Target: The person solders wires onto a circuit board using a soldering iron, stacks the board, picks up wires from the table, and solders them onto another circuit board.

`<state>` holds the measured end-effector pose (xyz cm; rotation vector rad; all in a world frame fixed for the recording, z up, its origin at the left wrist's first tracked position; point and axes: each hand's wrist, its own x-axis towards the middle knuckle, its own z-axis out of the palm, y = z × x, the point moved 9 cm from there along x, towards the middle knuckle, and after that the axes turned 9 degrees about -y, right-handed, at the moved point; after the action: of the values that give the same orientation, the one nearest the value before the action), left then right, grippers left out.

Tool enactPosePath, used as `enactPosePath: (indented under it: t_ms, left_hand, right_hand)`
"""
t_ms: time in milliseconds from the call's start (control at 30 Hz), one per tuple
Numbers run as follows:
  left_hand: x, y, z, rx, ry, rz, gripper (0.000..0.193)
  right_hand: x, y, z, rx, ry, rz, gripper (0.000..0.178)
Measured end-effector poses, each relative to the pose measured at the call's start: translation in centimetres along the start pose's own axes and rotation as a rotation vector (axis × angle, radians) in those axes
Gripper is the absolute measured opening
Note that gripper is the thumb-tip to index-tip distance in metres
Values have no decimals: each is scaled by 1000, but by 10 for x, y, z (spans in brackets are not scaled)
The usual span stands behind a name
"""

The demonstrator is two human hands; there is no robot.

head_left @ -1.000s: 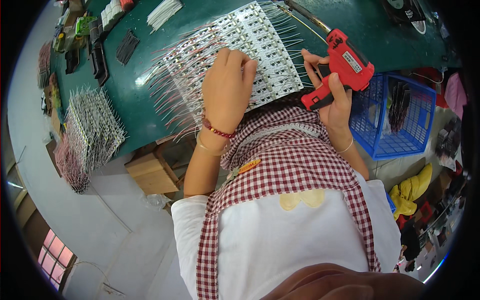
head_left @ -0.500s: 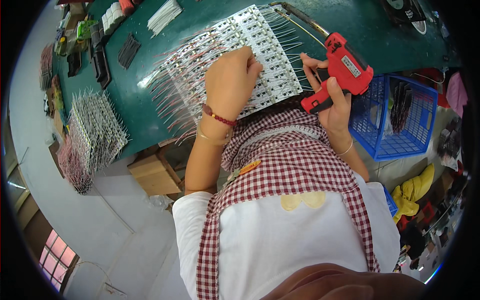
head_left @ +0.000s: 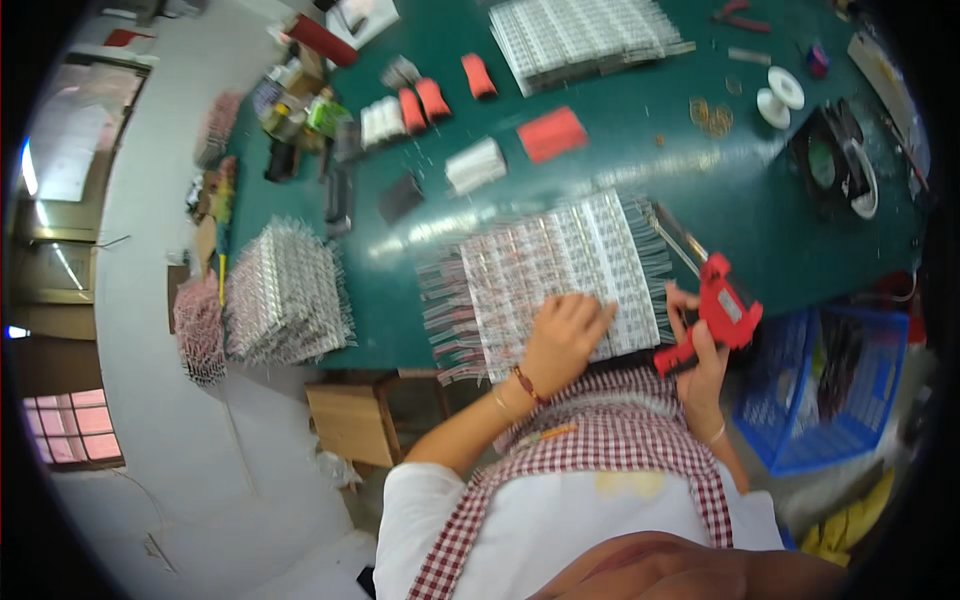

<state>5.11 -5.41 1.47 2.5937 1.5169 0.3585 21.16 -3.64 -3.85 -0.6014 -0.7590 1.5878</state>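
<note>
A panel of small white circuit boards (head_left: 610, 250) lies at the near edge of the green table, with red wires sticking out on its left and pale wires on its right. My left hand (head_left: 566, 338) rests over its near part, fingers curled and closed; whatever they pinch is too blurred to make out. Beside the panel's right edge, my right hand (head_left: 706, 372) grips a red soldering gun (head_left: 733, 305) by its handle. The gun's long metal tip points up and left, close to the pale wires at the far right corner.
Left of the panel stands a stack of wired boards (head_left: 285, 290). Beyond lie a white wire bundle (head_left: 475, 165), a red bundle (head_left: 552, 134) and more stacked panels (head_left: 590, 40). A white spool (head_left: 780, 97) is at far right. A blue crate (head_left: 775, 440) stands below the table's right side.
The view has swung up and left, showing more of the far table, so everything sits lower in the picture. Both hands stay at the panel, the soldering gun still in my right.
</note>
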Motion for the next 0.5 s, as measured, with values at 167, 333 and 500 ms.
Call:
enactPosePath:
  t_ms: [167,333,500]
  left_hand:
    - [2,8,2,77,4,8,34]
    - [0,0,5,35,12,-79,38]
    - [-6,0,3,-4,33,-105,38]
  right_hand:
    - [0,-2,-4,9,6,-23,31]
    - [-1,3,-5,16,-9,-6,30]
    - [-1,2,-5,14,-9,0,30]
